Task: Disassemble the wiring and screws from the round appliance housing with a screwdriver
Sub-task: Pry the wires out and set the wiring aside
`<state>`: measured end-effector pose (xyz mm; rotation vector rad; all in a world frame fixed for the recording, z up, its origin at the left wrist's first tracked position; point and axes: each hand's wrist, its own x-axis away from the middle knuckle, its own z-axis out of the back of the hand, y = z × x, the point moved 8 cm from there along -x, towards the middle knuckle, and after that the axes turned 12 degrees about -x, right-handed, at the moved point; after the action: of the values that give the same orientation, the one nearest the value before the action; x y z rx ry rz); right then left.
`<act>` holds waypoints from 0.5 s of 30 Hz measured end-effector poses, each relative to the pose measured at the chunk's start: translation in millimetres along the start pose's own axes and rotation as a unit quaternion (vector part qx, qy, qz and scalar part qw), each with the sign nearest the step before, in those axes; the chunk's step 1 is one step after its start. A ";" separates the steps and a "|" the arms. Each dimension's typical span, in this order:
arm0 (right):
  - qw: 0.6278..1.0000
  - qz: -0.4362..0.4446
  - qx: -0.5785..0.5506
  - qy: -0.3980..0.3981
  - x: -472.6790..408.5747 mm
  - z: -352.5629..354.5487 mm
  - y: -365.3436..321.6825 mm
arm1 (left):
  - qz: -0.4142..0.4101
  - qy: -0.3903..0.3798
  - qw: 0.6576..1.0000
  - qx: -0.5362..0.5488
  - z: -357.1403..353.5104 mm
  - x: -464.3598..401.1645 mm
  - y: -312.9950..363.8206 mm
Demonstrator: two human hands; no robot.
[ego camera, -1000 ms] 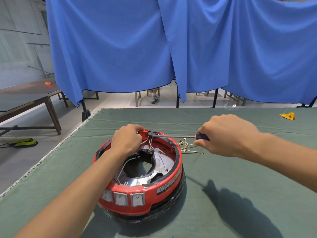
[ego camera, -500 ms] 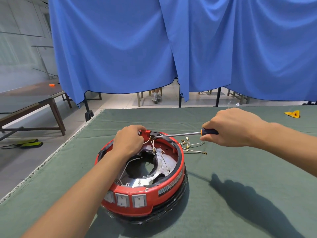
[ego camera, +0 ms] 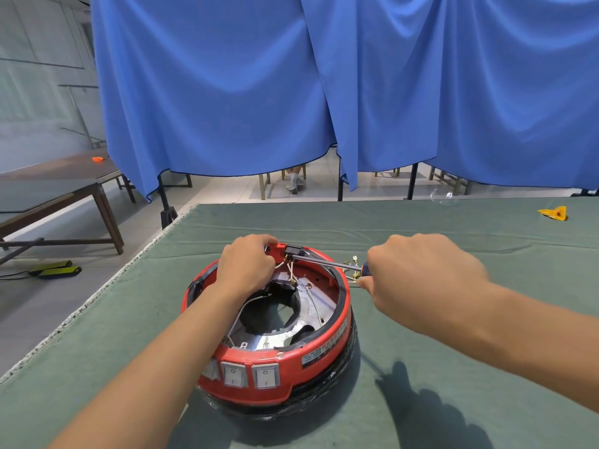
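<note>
Housing [ego camera: 291,361], red, round and rigid, sits near the table's [ego camera: 453,319] front edge; it looks light enough to skid, so the left hand [ego camera: 248,265] grips its far rim while the right hand [ego camera: 421,280] clasps the screwdriver [ego camera: 324,262], tip at a black terminal [ego camera: 293,250] with thin, fragile wires [ego camera: 291,270].

Housing [ego camera: 275,358] mid-worktop [ego camera: 453,367]; open cloth right, left. Loose wires [ego camera: 351,270] just behind rim. Yellow scrap [ego camera: 555,213] far right. Curtain [ego camera: 324,92] blocks beyond far edge.
</note>
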<state>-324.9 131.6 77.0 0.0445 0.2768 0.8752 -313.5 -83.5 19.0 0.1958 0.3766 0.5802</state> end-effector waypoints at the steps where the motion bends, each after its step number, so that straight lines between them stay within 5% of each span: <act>1: 1.000 -0.004 0.005 0.001 1.3 0.5 -4.4 | -0.001 -0.001 1.000 0.000 -0.2 0.1 0.3; 15: 0.998 0.059 -0.003 0.008 -9.6 -3.7 20.7 | 0.017 -0.021 0.998 0.052 -0.6 -5.6 -5.8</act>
<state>-347.2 137.2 78.7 0.0483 0.2875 0.9931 -315.2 -91.4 18.4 0.3136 0.3641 0.5895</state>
